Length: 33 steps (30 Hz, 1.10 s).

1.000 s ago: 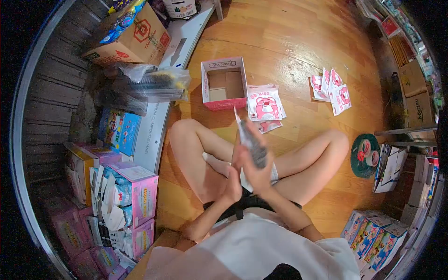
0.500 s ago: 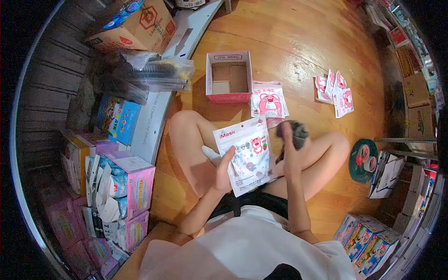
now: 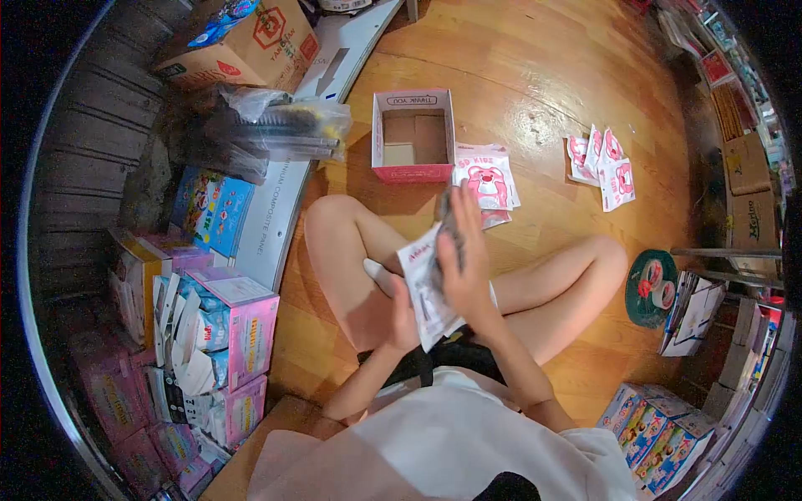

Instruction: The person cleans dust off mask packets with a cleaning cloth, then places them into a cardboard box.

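A white iMask packet [image 3: 423, 288] is tilted above my lap between both hands. My left hand [image 3: 403, 321] supports it along the near-left edge, with some fingers hidden behind. My right hand [image 3: 469, 271] lies across the packet's front and presses a dark grey crumpled cloth [image 3: 451, 219] against its upper right part; much of the cloth is covered by the fingers. Just beyond, pink-and-white packets with a bear print [image 3: 491, 185] lie stacked on the floor beside an open pink box [image 3: 411, 174].
More bear-print packets [image 3: 616, 181] lie fanned out on the wooden floor to the right. Pink boxes stuffed with packets [image 3: 252, 334] line the left side, below a plastic-wrapped bundle [image 3: 292, 132]. A green round tray [image 3: 642, 311] and blue cartons [image 3: 656, 434] stand at right.
My right hand has moved left with the dark cloth, from beside the packet onto its front. The packet has turned to a steeper tilt, so less of its face shows.
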Each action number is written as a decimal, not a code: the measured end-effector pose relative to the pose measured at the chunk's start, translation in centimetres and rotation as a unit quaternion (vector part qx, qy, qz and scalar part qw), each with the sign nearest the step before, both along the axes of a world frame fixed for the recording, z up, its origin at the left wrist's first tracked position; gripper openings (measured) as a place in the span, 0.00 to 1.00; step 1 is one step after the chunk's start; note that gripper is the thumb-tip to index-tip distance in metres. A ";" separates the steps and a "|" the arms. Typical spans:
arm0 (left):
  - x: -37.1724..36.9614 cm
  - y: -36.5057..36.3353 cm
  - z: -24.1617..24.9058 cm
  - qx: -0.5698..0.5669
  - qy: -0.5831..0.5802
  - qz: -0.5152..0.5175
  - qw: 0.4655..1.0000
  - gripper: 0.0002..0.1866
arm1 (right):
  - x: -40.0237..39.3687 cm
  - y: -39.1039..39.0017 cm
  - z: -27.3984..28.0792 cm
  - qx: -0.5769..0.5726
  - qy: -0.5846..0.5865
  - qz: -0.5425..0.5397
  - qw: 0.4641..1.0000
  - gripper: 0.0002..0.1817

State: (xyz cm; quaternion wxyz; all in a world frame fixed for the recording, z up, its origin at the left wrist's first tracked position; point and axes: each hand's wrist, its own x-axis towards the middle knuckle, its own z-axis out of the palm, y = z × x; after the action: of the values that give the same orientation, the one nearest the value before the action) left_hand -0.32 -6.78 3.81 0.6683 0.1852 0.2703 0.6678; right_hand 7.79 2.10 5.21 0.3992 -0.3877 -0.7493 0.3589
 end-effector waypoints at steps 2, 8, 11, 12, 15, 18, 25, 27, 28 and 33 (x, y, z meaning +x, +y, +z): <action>0.0 -0.4 0.0 -0.080 0.083 0.032 0.993 0.38 | -0.4 0.3 -0.3 -0.071 0.056 -0.025 0.996 0.33; -0.4 0.1 0.2 -0.150 0.074 0.064 0.984 0.39 | -0.7 -2.1 3.0 0.084 -0.092 0.177 0.976 0.30; -1.5 0.4 0.6 -0.139 0.015 0.074 0.987 0.40 | -0.2 0.7 0.8 0.106 -0.134 0.048 0.984 0.32; -1.7 0.4 1.1 -0.140 0.030 0.076 0.987 0.37 | -0.1 0.7 0.5 0.079 -0.106 0.031 0.991 0.32; -2.0 0.7 0.7 -0.158 0.049 0.094 0.982 0.32 | -0.1 -0.9 0.3 0.068 -0.085 0.036 0.993 0.35; -2.2 1.2 1.3 -0.206 -0.006 0.162 0.965 0.31 | 0.1 -5.8 1.0 0.051 -0.080 0.218 0.971 0.38; -1.4 2.5 1.7 -0.126 -0.082 0.178 0.972 0.37 | 1.0 -3.2 -1.3 -0.011 -0.051 0.009 0.999 0.39; -2.1 2.1 -0.6 -0.039 -0.196 0.111 0.974 0.36 | 0.4 -5.2 -0.1 0.038 -0.073 0.119 0.990 0.39; -3.1 2.1 -1.0 0.053 -0.321 0.027 0.945 0.35 | 0.3 -6.1 0.6 0.062 -0.084 0.173 0.979 0.39; -3.2 2.9 0.6 -0.146 -0.084 0.204 0.964 0.33 | 1.0 -4.2 -1.7 0.079 -0.103 0.126 0.984 0.36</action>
State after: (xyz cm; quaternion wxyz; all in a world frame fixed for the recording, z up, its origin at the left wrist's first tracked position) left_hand -3.54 -3.85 4.36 0.5580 -0.0298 0.3401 0.7564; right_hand 8.83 -2.05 3.48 0.3013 -0.2925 -0.8551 0.3040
